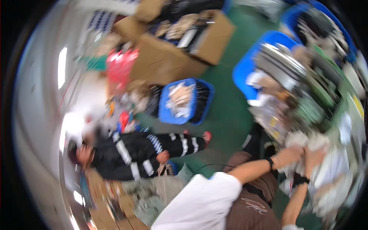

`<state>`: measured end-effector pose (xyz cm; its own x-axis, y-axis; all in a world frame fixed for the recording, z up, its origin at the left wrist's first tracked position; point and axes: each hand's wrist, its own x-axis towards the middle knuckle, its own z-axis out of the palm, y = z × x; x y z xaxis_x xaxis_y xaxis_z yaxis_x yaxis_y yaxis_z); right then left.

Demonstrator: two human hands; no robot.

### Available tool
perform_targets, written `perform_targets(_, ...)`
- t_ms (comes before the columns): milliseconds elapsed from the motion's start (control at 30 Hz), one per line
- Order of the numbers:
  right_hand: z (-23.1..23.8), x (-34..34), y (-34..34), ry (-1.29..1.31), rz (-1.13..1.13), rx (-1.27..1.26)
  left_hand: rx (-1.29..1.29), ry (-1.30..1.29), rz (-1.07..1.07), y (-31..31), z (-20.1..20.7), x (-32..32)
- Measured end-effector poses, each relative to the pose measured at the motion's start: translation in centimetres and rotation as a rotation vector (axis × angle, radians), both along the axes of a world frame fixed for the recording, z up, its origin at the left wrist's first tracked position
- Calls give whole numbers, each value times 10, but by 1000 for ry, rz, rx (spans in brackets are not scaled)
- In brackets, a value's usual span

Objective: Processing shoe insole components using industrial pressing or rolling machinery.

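My left hand (289,156), in a white sleeve with a dark band at the wrist, reaches to the right side of the view. Close beside it is my right hand (315,156), also with a dark wristband. Both hands look closed on the bunched top of a whitish plastic bag (332,182); motion blur smears the fingers. Pale crumpled material (297,140) shows just beyond the knuckles. A heap of clear plastic wrapping (274,119) lies near the hands. My brown apron (251,211) shows at the lower edge.
A person (126,155) in dark clothes with reflective stripes stands at left. Farther off are a large cardboard box (165,57), a small blue tub (178,101) of scraps and a loaded blue bin (243,69). Cartons (103,211) stand at lower left on the green floor (226,119).
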<state>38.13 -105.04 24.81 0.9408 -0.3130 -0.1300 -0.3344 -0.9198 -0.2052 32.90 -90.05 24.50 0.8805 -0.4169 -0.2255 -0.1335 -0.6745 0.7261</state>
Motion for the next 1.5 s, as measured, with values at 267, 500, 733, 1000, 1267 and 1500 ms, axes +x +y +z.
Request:
perform_targets(267, 7, 0, -13, 37, -150, -29, 154, -440, -206, 2, 2, -20)
perform_targets(500, -13, 19, -132, -425, -620, 54, 32, -425, -196, -33, 16, -5)
perform_targets(733, 118, 18, -237, -715, -767, 1563, -150, -85, -68, -38, 1, 3)
perform_targets(1000, 225, -65, -68, -428, -749, 1761, -981, 632, -89, -15, 150, 64)
perform_targets(1267, 278, -20, 89, -378, -264, 1475, -1147, 474, 46, 108, 239, 65)
perform_targets(1500, 290, -11, 237, -313, 62, 1276, -1107, 269, 393, 237, 244, 90)
